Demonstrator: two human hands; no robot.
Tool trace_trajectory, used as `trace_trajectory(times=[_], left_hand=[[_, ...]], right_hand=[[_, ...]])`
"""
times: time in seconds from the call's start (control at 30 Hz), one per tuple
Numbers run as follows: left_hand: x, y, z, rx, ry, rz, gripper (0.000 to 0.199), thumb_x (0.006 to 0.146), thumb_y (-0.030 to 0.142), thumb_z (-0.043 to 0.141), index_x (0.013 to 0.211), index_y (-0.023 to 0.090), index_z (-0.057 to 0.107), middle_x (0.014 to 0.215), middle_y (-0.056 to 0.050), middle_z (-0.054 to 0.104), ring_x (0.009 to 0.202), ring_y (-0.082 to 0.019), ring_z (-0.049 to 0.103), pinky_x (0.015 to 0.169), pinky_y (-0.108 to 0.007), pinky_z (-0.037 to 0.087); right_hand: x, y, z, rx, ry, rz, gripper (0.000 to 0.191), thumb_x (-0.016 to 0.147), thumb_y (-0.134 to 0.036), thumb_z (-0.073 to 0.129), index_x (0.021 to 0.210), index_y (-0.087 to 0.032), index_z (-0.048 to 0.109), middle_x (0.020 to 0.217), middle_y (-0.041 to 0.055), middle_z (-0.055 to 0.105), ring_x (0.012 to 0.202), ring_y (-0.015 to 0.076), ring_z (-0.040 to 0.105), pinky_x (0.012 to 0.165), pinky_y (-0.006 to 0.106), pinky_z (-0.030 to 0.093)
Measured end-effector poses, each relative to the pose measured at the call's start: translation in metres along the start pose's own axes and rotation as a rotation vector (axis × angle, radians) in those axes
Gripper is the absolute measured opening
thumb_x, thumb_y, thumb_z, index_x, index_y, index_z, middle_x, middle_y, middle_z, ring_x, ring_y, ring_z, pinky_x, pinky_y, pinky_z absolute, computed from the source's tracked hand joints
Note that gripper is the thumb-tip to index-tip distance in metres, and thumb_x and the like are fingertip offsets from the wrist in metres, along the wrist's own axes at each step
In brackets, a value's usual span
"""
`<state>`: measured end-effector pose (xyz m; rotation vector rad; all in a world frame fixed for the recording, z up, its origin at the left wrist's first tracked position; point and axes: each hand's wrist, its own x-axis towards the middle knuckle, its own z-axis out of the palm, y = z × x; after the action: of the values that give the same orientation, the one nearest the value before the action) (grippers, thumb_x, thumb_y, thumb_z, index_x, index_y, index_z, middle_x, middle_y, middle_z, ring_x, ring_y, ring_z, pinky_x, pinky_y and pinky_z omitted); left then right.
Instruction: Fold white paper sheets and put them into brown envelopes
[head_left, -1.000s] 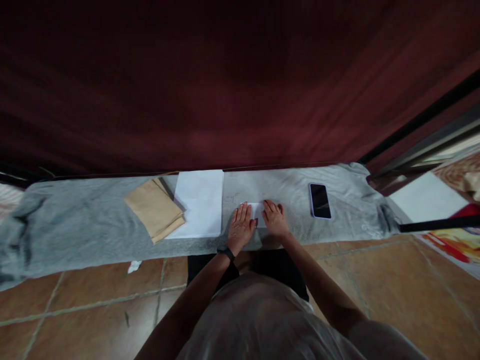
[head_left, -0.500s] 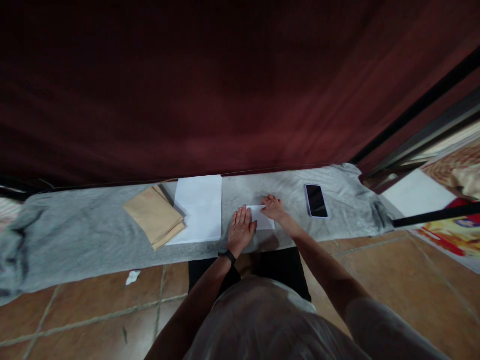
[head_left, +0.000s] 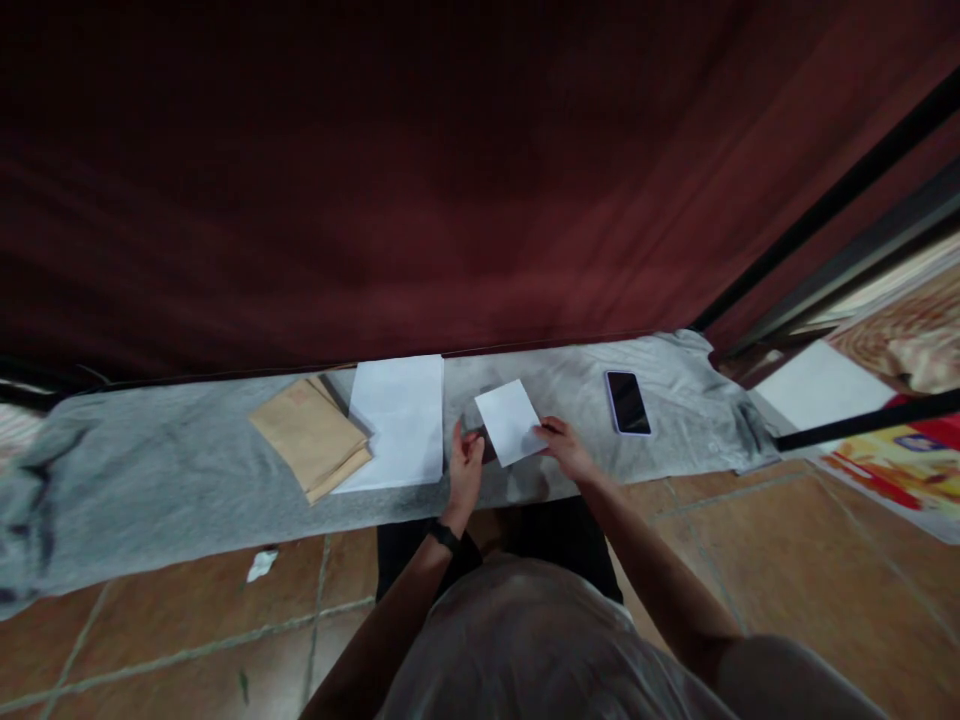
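Note:
A folded white sheet of paper [head_left: 511,422] is held tilted just above the grey cloth. My right hand [head_left: 568,450] pinches its right edge between thumb and fingers. To the left of the sheet, my left hand [head_left: 466,468] is open, thumb and fingers apart, with a dark gap between it and the paper. A dark band [head_left: 444,535] circles my left wrist. Further left lies a stack of larger white paper [head_left: 401,420], with brown envelopes [head_left: 307,430] overlapping its left side.
A phone [head_left: 628,403] with a dark screen lies right of my right hand. Grey cloth [head_left: 172,460] covers the long narrow surface, and a dark red panel [head_left: 480,220] rises behind it. Below, a white scrap [head_left: 262,565] rests on the tiled floor. Dark bars [head_left: 862,425] stand at right.
The folded paper has come up off the cloth and turned, now in my right hand's pinch. My left hand has lifted from lying flat on it and shifted slightly left.

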<state>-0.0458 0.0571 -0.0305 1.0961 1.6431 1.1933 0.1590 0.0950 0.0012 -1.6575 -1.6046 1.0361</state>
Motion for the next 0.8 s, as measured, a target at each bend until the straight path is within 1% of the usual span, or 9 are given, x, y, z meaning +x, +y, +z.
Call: trace_trajectory(times=[0.07, 0.13, 0.2, 0.27, 0.37, 0.47, 0.57, 0.63, 0.8], left_hand=[[-0.005, 0.002, 0.004, -0.134, -0.037, -0.155, 0.059, 0.095, 0.038, 0.056, 0.148, 0.017, 0.042, 0.115, -0.010, 0.073, 0.102, -0.020, 0.071, 0.090, -0.036, 0.058], [-0.010, 0.004, 0.008, -0.211, -0.113, -0.237, 0.055, 0.090, 0.039, 0.061, 0.139, 0.016, 0.052, 0.104, -0.008, 0.075, 0.091, -0.020, 0.073, 0.076, -0.032, 0.060], [-0.013, 0.006, 0.009, -0.183, -0.166, -0.218, 0.049, 0.085, 0.035, 0.064, 0.130, 0.015, 0.059, 0.098, -0.006, 0.076, 0.084, -0.020, 0.073, 0.068, -0.030, 0.059], [-0.014, 0.008, 0.009, -0.082, -0.180, -0.155, 0.044, 0.082, 0.030, 0.065, 0.122, 0.015, 0.063, 0.095, -0.006, 0.077, 0.082, -0.021, 0.073, 0.068, -0.030, 0.059], [-0.010, 0.010, 0.007, 0.057, -0.190, -0.117, 0.038, 0.079, 0.023, 0.065, 0.117, 0.017, 0.065, 0.088, -0.004, 0.077, 0.078, -0.021, 0.073, 0.070, -0.033, 0.059], [-0.002, 0.014, 0.006, 0.171, -0.204, -0.109, 0.037, 0.080, 0.017, 0.061, 0.117, 0.018, 0.064, 0.087, -0.004, 0.077, 0.077, -0.021, 0.073, 0.074, -0.034, 0.058], [0.004, 0.019, 0.004, 0.294, -0.215, -0.098, 0.040, 0.081, 0.013, 0.059, 0.121, 0.016, 0.061, 0.093, -0.007, 0.077, 0.084, -0.023, 0.073, 0.081, -0.036, 0.056], [0.006, 0.023, 0.002, 0.365, -0.210, -0.100, 0.044, 0.083, 0.014, 0.057, 0.127, 0.014, 0.057, 0.095, -0.009, 0.076, 0.087, -0.026, 0.074, 0.083, -0.038, 0.056], [-0.004, 0.030, -0.005, 0.599, -0.168, -0.069, 0.049, 0.092, 0.021, 0.051, 0.140, 0.013, 0.046, 0.092, -0.012, 0.075, 0.087, -0.031, 0.073, 0.080, -0.042, 0.055]], right_hand=[[-0.014, 0.004, 0.013, 0.085, 0.029, 0.025, 0.029, 0.089, -0.048, 0.055, 0.094, -0.020, 0.065, 0.077, 0.0023, 0.071, 0.073, 0.0212, 0.070, 0.059, 0.032, 0.058], [-0.024, 0.007, 0.026, 0.136, 0.053, 0.049, 0.028, 0.089, -0.048, 0.055, 0.091, -0.022, 0.064, 0.071, 0.0009, 0.068, 0.071, 0.0213, 0.069, 0.056, 0.031, 0.058], [-0.031, 0.010, 0.033, 0.151, 0.075, 0.072, 0.026, 0.089, -0.046, 0.054, 0.088, -0.022, 0.064, 0.068, 0.0000, 0.067, 0.068, 0.0206, 0.068, 0.054, 0.031, 0.058], [-0.037, 0.014, 0.034, 0.133, 0.098, 0.086, 0.024, 0.089, -0.044, 0.052, 0.091, -0.023, 0.064, 0.071, 0.0000, 0.067, 0.069, 0.0209, 0.067, 0.057, 0.033, 0.059], [-0.045, 0.016, 0.028, 0.075, 0.153, 0.085, 0.024, 0.089, -0.036, 0.051, 0.105, -0.022, 0.064, 0.093, 0.0054, 0.072, 0.086, 0.0244, 0.069, 0.079, 0.042, 0.060], [-0.048, 0.012, 0.024, -0.084, 0.142, -0.076, 0.032, 0.094, -0.030, 0.046, 0.119, -0.021, 0.064, 0.120, 0.0116, 0.068, 0.113, 0.0259, 0.064, 0.102, 0.044, 0.051], [-0.041, 0.003, 0.030, -0.284, 0.010, -0.357, 0.038, 0.101, -0.027, 0.038, 0.129, -0.022, 0.062, 0.135, 0.0099, 0.064, 0.128, 0.0213, 0.057, 0.111, 0.039, 0.044], [-0.034, -0.002, 0.037, -0.376, -0.067, -0.482, 0.039, 0.103, -0.029, 0.038, 0.133, -0.021, 0.061, 0.143, 0.0083, 0.060, 0.134, 0.0198, 0.052, 0.115, 0.039, 0.041], [-0.020, -0.008, 0.050, -0.568, -0.140, -0.555, 0.041, 0.106, -0.032, 0.038, 0.139, -0.020, 0.059, 0.152, 0.0073, 0.052, 0.142, 0.0223, 0.044, 0.118, 0.043, 0.035]])
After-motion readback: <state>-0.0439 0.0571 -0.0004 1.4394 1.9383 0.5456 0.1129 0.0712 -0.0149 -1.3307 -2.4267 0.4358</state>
